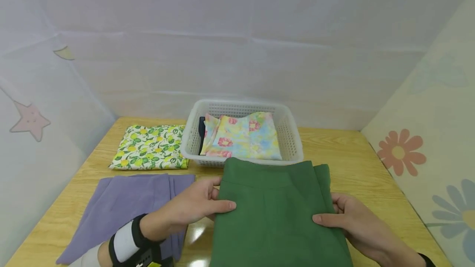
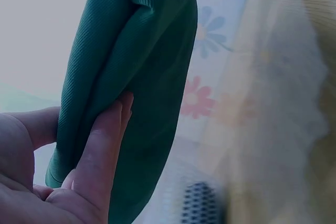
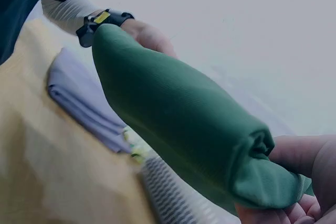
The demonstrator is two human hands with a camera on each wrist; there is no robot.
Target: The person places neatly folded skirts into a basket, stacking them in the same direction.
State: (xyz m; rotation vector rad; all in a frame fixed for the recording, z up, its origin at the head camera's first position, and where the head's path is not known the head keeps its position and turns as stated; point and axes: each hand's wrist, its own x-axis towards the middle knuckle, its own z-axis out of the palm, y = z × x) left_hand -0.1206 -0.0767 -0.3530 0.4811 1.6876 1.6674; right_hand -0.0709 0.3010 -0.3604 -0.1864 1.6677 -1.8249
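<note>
Both hands hold a folded green cloth up off the table, one at each side edge. My left hand pinches its left edge, thumb on the near face and fingers behind. On the right edge, my right hand grips the layers the same way. In the left wrist view the fingers press against the cloth's thick folds. Rolled-looking layers of the cloth show between thumb and fingers in the right wrist view. The cloth's top overlaps the front rim of a white basket in the head view.
Inside the basket lie a folded floral cloth and a dark, slim object at its left. A folded lemon-print cloth is left of the basket. Nearer, a folded purple cloth lies partly under my left forearm. White sheets surround the wooden table.
</note>
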